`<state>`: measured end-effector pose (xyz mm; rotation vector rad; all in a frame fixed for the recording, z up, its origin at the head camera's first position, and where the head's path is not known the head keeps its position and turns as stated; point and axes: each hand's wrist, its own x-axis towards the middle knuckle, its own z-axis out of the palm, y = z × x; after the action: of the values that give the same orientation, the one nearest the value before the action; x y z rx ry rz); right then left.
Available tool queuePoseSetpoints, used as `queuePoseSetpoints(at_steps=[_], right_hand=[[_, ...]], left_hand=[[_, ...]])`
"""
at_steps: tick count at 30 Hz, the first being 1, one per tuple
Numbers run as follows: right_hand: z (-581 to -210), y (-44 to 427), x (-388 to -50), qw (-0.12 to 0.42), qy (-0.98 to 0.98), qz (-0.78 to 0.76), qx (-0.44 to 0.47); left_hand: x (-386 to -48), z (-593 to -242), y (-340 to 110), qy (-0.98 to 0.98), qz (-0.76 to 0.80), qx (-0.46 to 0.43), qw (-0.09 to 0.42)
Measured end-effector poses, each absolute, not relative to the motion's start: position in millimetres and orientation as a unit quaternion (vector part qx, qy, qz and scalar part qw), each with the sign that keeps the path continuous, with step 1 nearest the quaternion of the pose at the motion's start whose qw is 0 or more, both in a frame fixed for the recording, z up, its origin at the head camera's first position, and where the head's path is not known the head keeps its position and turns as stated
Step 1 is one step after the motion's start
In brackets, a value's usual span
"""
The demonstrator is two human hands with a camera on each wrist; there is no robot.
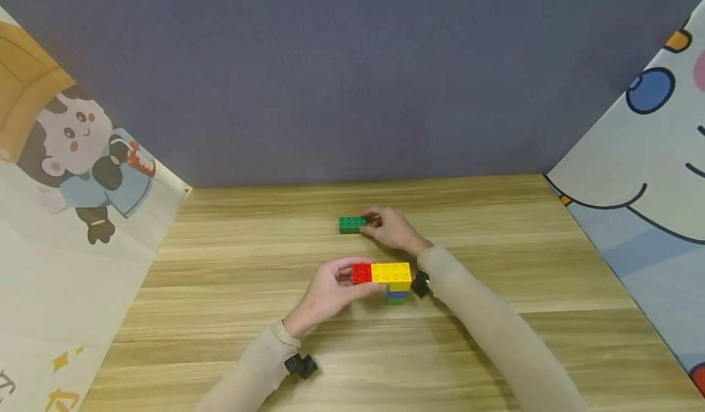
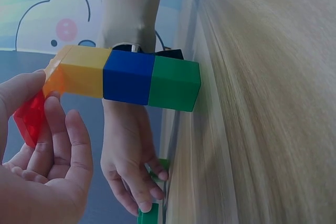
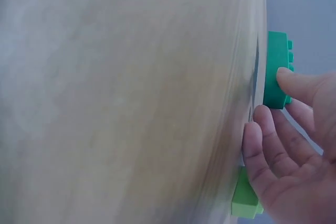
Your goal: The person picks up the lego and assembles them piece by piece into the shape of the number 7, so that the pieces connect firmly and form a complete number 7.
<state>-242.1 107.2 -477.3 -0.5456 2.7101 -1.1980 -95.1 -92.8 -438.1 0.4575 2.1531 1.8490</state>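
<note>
Red plastic at the end of the joined piece serves as the handle: the left hand (image 1: 328,289) clamps the red brick (image 1: 361,273) between thumb and fingers, which presumably leaves the yellow brick (image 1: 390,271) and, under it, the blue brick (image 2: 126,77) and bottom green brick (image 2: 175,83) unobstructed. Whether that column touches the wooden table (image 1: 220,277) cannot be told. Beyond it, the right hand (image 1: 395,231) pinches the right end of a dark green eight-stud brick (image 1: 352,224), thumb in front and forefinger behind, probably for purchase on both long sides. Near its other fingers lies a light green brick (image 3: 244,200), studs up.
</note>
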Motion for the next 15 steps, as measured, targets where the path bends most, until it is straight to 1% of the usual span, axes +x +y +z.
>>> queuePoseSetpoints(at_steps=[6,15], right_hand=[[-473,111,-239,0.069,0.887,-0.423,-0.172],[-464,116,-232,0.056,0.874,-0.449,-0.180]], left_hand=[[-95,-438,-92,0.742,0.638,0.156,0.134],[-96,-439,-92,0.743,0.637,0.155,0.135]])
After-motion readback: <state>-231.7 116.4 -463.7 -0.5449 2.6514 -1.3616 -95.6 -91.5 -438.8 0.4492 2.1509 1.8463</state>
